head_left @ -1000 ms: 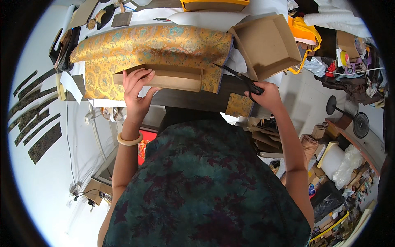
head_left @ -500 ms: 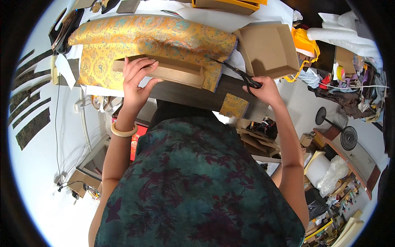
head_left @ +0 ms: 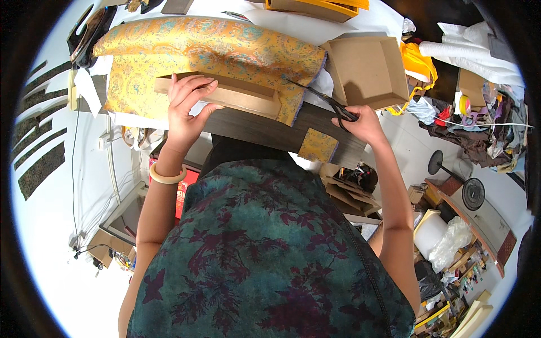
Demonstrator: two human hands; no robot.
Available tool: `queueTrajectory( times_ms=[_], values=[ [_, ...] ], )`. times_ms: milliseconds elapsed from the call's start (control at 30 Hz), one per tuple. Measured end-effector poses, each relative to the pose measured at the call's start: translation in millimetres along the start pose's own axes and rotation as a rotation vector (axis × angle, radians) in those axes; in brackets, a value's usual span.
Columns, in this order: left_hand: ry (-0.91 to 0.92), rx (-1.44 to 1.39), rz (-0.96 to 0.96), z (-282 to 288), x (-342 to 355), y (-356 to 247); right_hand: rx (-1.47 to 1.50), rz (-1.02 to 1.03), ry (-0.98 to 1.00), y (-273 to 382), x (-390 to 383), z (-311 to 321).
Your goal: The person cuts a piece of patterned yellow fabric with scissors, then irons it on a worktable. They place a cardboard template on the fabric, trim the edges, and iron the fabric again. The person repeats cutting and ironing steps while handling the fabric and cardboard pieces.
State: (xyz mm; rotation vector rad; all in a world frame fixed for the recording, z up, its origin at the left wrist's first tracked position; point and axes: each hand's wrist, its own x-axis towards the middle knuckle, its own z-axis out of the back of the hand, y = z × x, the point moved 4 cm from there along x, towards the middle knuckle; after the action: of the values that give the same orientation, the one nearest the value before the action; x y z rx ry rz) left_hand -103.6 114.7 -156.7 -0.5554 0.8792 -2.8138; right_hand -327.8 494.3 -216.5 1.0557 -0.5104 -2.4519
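Golden brocade fabric with blue and reddish patterns lies across the dark table, rolled or humped along its far side. On it sits a long narrow brown cardboard box. My left hand grips the box near its left end, fingers over the wall and thumb on the near side. Black scissors are in my right hand, fingers in the handles. Their blades point left over the fabric's right part, beside the box's right end. Whether they are parted is hard to make out. A small cut piece of brocade lies near the table's front edge.
An open square cardboard box stands right of the fabric, just beyond the scissors. A yellow-edged box is at the far side. Piled cloth and a fan are off to the right. Dark strips hang on the left wall.
The whole view has shifted slightly. Both hands, the scissors and the narrow box keep nearly the same places relative to the fabric.
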Motion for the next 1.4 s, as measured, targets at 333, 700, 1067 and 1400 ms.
queueTrajectory(
  times_ms=[333, 700, 1067, 1400],
  values=[
    [-0.005, 0.000, -0.004, -0.1, 0.7, 0.8, -0.041, -0.018, 0.009, 8.9, 0.3, 2.7],
    [0.004, 0.002, -0.004, -1.0, -0.1, 2.2, 0.037, 0.025, 0.024, -16.0, 5.9, -4.9],
    [-0.020, -0.001, 0.000, -1.6, 1.8, 0.5, 0.029, 0.081, 0.019, -4.7, 0.6, 2.5],
    [-0.018, 0.000, 0.001, -2.5, 1.8, 0.9, -0.038, 0.059, -0.013, 26.2, 14.7, -6.1]
  ],
)
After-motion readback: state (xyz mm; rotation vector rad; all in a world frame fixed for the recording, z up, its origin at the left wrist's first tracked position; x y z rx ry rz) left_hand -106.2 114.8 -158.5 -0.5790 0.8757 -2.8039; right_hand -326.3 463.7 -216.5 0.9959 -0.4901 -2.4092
